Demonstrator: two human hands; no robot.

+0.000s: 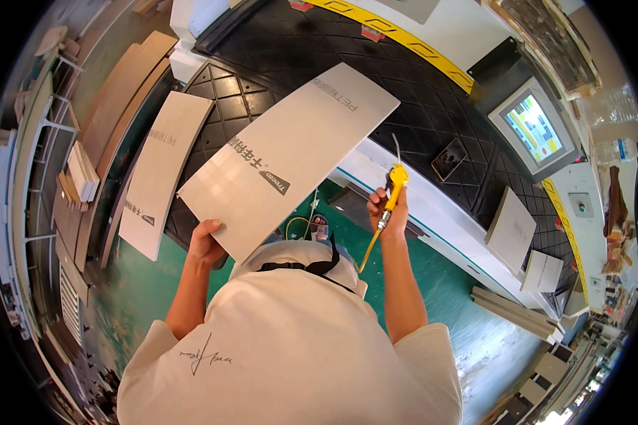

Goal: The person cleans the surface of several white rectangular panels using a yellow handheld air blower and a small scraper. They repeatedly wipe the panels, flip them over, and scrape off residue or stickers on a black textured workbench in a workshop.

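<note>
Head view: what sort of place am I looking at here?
Most likely a panel-cutting woodworking shop. A large machine bed with a black gridded mat has a control screen beside it, and cut boards are stacked at the left. The left hand holds a pale panel; the right hand grips a yellow air gun.

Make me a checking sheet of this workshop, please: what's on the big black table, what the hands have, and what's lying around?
Surface: black grid-patterned machine bed; a pale panel lies at its left end, two small panels lean at its right edge.
Job's things: large pale board, raised and tilted; yellow air blow gun, nozzle up.
Clutter: stacked strips on the green floor; brown boards leaning at left.
Grips: left hand holds the board's lower corner; right hand is closed around the blow gun.
Cables: yellow hose drops from the gun.
Surroundings: lit control screen, metal rack.
</note>
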